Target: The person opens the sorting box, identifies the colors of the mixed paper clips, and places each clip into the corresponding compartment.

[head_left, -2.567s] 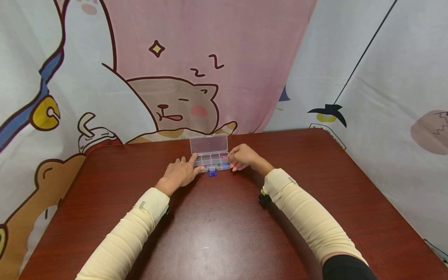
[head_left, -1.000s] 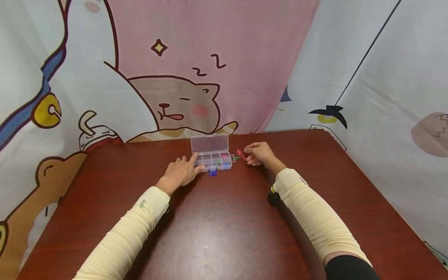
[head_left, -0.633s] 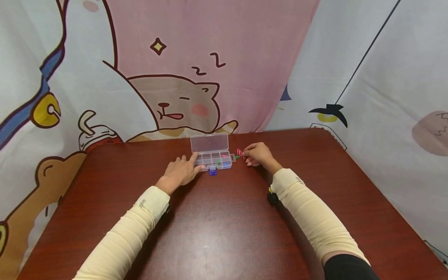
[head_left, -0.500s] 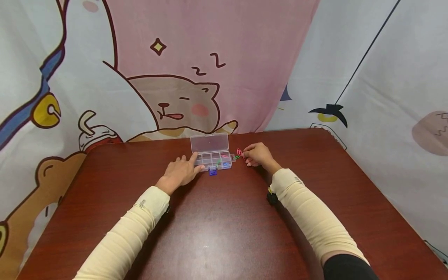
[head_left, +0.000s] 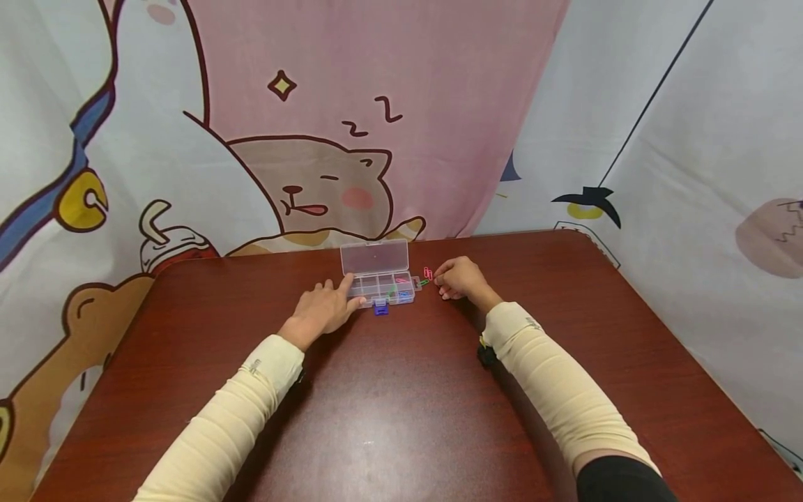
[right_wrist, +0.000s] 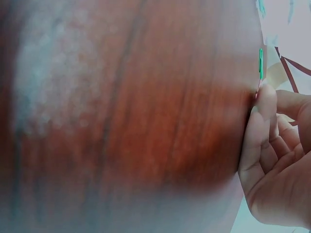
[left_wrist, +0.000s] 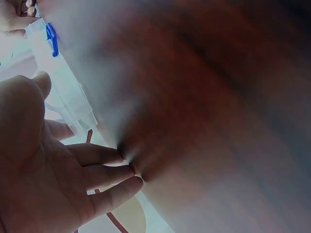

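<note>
A pink clip (right_wrist: 257,93), mostly hidden, is pinched in the right hand (head_left: 459,277) at the table (head_left: 376,390). A green clip (head_left: 424,282) and two other pink clips (head_left: 426,272) lie between that hand and the open compartment box (head_left: 374,258), touched by the straight-fingered left hand (head_left: 321,310); printed curtain (head_left: 477,104) behind.

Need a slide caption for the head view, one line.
Left hand at an open clear compartment box, right hand beside loose pink and green paper clips.
</note>
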Tool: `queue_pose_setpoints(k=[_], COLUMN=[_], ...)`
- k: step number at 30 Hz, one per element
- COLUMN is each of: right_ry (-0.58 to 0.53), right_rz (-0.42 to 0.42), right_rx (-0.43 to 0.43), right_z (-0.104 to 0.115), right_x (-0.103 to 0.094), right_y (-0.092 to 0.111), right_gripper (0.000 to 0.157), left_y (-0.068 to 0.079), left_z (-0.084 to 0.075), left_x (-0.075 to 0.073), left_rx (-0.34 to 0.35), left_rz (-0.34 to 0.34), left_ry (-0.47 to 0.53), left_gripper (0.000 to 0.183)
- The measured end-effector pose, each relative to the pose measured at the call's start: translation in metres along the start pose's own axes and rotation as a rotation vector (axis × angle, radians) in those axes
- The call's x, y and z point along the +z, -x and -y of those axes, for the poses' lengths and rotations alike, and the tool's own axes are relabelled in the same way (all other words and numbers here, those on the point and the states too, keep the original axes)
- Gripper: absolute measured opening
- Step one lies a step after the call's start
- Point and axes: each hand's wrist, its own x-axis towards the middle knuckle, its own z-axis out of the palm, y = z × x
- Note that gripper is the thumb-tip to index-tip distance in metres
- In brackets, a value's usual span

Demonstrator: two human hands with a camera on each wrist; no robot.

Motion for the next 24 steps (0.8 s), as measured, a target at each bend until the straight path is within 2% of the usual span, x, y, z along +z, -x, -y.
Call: queue_pose_setpoints(k=[7,24], right_ry=[0.032,-0.069], right_rz=[0.002,0.039], right_rx=[0.010,0.008], right_z=[-0.0008,-0.0007], right_x=[-0.0006,-0.0053], right_y=[-0.0013,0.0034], right_gripper=[0.009,0.013], left_y=[0.0008,0.0012], left_z=[-0.0004,-0.0009], left_x=[-0.0005,0.0001], left_rx=[0.002,0.004], left_rz=[-0.008,-0.013], left_ry=[-0.001,-0.001], left_gripper=[0.066,0.065])
